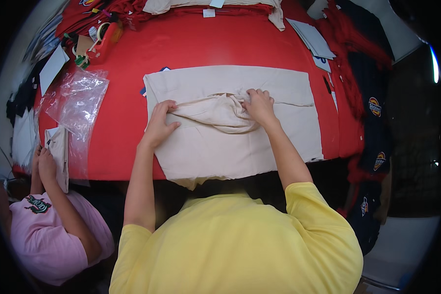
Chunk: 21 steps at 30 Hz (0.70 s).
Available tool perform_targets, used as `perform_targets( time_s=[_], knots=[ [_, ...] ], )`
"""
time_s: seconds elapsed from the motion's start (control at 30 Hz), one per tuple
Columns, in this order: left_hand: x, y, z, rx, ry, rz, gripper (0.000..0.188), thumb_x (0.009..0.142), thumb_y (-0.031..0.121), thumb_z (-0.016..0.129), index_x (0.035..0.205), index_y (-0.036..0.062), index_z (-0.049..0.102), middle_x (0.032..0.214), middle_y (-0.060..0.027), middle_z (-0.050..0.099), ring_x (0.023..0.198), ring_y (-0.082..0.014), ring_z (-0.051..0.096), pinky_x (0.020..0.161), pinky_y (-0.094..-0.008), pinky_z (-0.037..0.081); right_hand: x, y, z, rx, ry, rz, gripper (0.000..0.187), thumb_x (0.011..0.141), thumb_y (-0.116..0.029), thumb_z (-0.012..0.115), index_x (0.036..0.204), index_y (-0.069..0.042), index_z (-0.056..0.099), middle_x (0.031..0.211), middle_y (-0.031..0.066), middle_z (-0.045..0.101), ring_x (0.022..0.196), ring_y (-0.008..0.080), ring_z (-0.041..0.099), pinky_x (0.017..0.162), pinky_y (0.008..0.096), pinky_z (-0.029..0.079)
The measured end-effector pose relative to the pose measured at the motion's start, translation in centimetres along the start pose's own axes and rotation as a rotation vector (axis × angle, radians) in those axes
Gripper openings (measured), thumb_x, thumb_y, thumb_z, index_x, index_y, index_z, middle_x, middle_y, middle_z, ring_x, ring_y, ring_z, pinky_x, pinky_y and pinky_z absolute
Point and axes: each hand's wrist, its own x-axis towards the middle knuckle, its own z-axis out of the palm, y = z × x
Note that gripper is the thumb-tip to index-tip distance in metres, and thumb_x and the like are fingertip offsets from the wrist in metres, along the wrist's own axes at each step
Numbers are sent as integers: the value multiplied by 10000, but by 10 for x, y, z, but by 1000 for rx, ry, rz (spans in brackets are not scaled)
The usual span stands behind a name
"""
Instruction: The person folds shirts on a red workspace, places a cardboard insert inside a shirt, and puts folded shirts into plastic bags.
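Observation:
A beige garment [230, 157] lies spread on the red table in front of me, partly folded. A bunched, loose fold of it [208, 113] runs across its middle between my hands. My left hand [159, 125] rests on the garment's left part, thumb and fingers apart, fingertips at the left end of that fold. At the fold's right end my right hand [260, 106] has its fingers curled down and pinches the fabric. The garment's near edge hangs a little over the table edge toward my body.
The red table [117, 122] carries clear plastic bags [81, 98] and a red tape dispenser [105, 41] on the left. White cards [311, 39] lie at the far right. Folded garments [210, 5] are stacked behind; dark ones [372, 88] hang rightward. A co-worker [59, 230] handles beige cloth at left.

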Motion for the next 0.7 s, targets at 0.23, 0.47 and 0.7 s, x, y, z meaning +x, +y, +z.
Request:
perform_targets(
  time_s=[0.23, 0.47, 0.7],
  knots=[
    [0, 5, -4, 133, 26, 54, 437, 716, 43, 718, 1085, 78, 487, 1323, -121, 462, 1235, -311, 424, 1116, -412, 251, 66, -26, -54, 65, 68, -158, 376, 782, -238, 699, 1115, -95, 601, 1110, 131, 597, 1093, 299, 542, 903, 491, 403],
    [-5, 0, 0, 137, 47, 0, 396, 721, 71, 720, 1059, 72, 513, 1328, -123, 461, 1251, -321, 415, 1144, -435, 224, 2, -2, -51, 344, -150, -82, 251, 837, -206, 661, 958, 13, 653, 838, 106, 656, 802, 175, 620, 734, 295, 480],
    [5, 12, 5, 98, 53, 29, 421, 695, 25, 724, 1076, 52, 547, 1314, -143, 454, 1207, -297, 460, 1016, -360, 386, -215, 57, 44, 124, -1111, -53, 765, 876, -497, 553, 1417, -2, 335, 1404, 253, 406, 1316, 325, 395, 1093, 378, 307]
  ],
)
